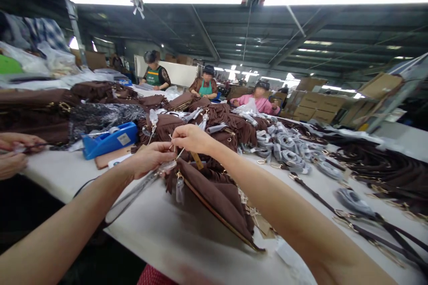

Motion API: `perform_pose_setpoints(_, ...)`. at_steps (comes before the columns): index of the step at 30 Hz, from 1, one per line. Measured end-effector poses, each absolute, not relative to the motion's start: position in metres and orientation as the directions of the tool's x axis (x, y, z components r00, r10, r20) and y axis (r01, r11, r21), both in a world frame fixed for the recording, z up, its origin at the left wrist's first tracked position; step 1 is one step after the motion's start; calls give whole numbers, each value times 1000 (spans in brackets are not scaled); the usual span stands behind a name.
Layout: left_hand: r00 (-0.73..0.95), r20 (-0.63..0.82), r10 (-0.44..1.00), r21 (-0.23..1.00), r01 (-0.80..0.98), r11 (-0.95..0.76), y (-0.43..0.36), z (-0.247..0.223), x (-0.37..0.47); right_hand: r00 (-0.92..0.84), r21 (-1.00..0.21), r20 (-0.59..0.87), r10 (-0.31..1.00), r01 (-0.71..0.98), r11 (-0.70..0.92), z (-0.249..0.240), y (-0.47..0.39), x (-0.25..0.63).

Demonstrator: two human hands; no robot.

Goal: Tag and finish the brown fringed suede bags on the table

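Observation:
My left hand [152, 159] and my right hand [192, 139] meet over the near side of the table, fingers pinched on a thin pale string [180, 153]. Just below them lies a brown zippered bag [214, 191] with a gold-toned zip edge. A plastic-wrapped zip pull [179, 189] hangs from its upper corner. Clear plastic and a grey strap [133, 196] trail down from under my left hand. A tan tag [197, 160] sits close behind my fingers. What exactly is between the fingertips is partly hidden.
A blue tape dispenser [110, 140] stands left of my hands. Another person's hands [16, 151] work at the left edge. Plastic-wrapped coiled straps [287, 142] and dark straps [377, 160] cover the right side. Brown bags [36, 116] are piled behind. Several co-workers sit across the table.

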State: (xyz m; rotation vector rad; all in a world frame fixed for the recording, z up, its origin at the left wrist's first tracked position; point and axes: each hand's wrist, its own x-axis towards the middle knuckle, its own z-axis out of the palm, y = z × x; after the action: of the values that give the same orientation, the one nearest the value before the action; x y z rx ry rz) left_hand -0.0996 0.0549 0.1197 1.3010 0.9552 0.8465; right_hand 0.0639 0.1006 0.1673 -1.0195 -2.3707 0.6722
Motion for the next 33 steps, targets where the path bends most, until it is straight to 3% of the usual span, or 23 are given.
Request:
perform_pose_setpoints(15,445,-25,895,997,76,-10,88,130,-82,-583,-768,198,788,408,494,165,113,98)
perform_pose_setpoints(24,246,42,968,999,-8,-41,45,99,-101,-740,-805,-178,649,489,337,137,78,97)
perform_pose_setpoints(33,78,133,988,990,-64,-128,17,86,-106,-748,-935,-145,648,317,157,115,43,84)
